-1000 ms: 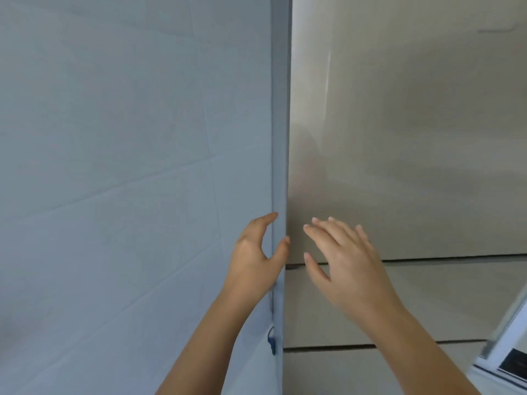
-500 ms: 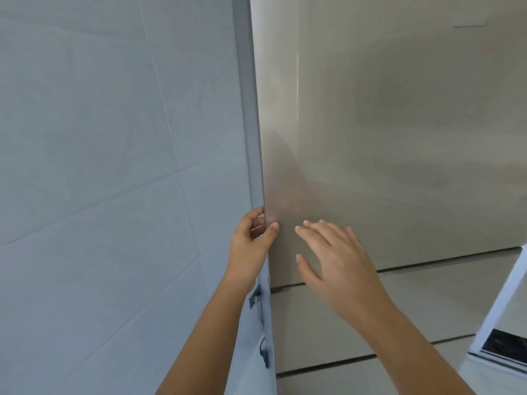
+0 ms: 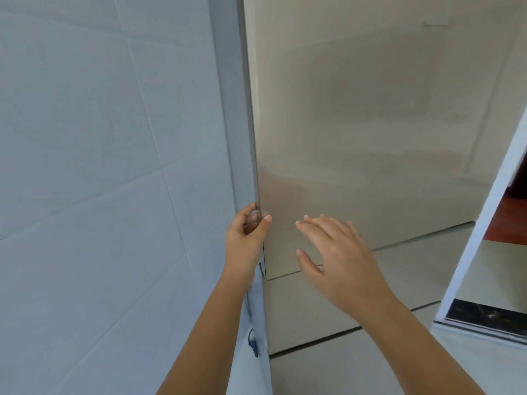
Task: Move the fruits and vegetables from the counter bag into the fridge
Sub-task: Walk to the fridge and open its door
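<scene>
A tall fridge door (image 3: 356,124) with a matt steel-beige face fills the middle and right of the head view. My left hand (image 3: 246,240) is curled around the door's left edge near its lower corner, thumb on the front face and fingers behind the edge. My right hand (image 3: 336,258) hovers spread and empty just in front of the door's lower part. A second fridge panel (image 3: 313,315) lies below a dark seam. No bag, fruit or vegetable is in sight.
A pale grey tiled wall (image 3: 99,166) stands close on the left, right beside the fridge. A white frame (image 3: 484,238) with a dark slab below it rises at the right edge. A small blue cable (image 3: 252,344) hangs in the gap by the wall.
My left hand has closed onto the door's left edge, where a second ago it was only beside it. The view has shifted right, and the right hand has stayed spread near the door.
</scene>
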The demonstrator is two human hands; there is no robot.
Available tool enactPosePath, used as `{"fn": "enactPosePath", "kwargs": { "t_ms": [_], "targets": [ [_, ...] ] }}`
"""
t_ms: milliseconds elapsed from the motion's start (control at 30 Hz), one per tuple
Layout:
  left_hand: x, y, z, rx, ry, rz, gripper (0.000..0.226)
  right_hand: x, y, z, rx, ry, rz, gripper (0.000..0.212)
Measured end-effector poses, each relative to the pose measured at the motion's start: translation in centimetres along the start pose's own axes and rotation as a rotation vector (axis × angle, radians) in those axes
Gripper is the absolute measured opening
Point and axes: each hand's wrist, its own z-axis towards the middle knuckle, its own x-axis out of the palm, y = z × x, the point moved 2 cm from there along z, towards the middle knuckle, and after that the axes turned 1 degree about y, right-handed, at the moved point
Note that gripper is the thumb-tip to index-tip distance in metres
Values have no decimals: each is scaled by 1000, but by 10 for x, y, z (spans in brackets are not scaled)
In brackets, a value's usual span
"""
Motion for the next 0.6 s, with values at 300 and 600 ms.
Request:
{"fn": "enactPosePath", "kwargs": {
  "t_ms": [300, 600],
  "targets": [
    [5, -13, -70, 119, 149, -1, 34, -40, 19, -46, 64, -29, -43, 45],
    [19, -6, -144, 185, 303, 143, 38, -83, 29, -119, 216, 47, -120, 46]
  ]
}}
